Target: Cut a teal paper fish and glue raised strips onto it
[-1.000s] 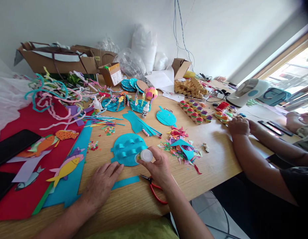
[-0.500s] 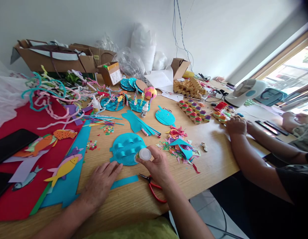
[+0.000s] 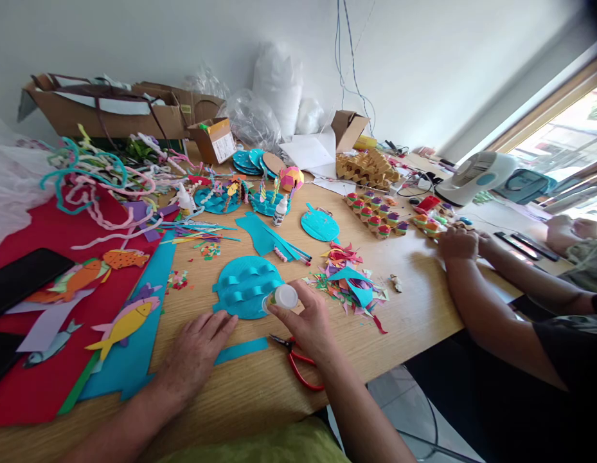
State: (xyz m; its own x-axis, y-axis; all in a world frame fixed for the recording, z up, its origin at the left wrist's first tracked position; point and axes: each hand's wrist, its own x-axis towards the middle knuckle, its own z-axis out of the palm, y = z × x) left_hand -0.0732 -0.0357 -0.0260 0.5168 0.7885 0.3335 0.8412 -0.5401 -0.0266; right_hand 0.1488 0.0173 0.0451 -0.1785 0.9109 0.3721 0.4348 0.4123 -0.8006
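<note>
A round blue paper piece [image 3: 247, 283] with rows of raised loops lies on the table in front of me. My left hand [image 3: 195, 350] rests flat, its fingertips at the near edge of this piece. Held over the right side of it is a small see-through container with a white round end [image 3: 285, 296], tilted, its lower part partly hidden. My right hand [image 3: 310, 321] is closed around it. Beneath my right wrist are red-handled cutters [image 3: 298, 366], partly covered. A blue paper strip [image 3: 243, 352] lies between my hands.
Paper scraps [image 3: 351, 280] are heaped to the right. A small white bottle [image 3: 279, 211] stands behind the blue piece. Red sheets and paper fish [image 3: 129, 319] lie left. Another person's hands [image 3: 459, 243] work at egg-carton pieces [image 3: 426, 225] on the right.
My right hand has shifted very slightly right and up with the small container. My left hand stays in place.
</note>
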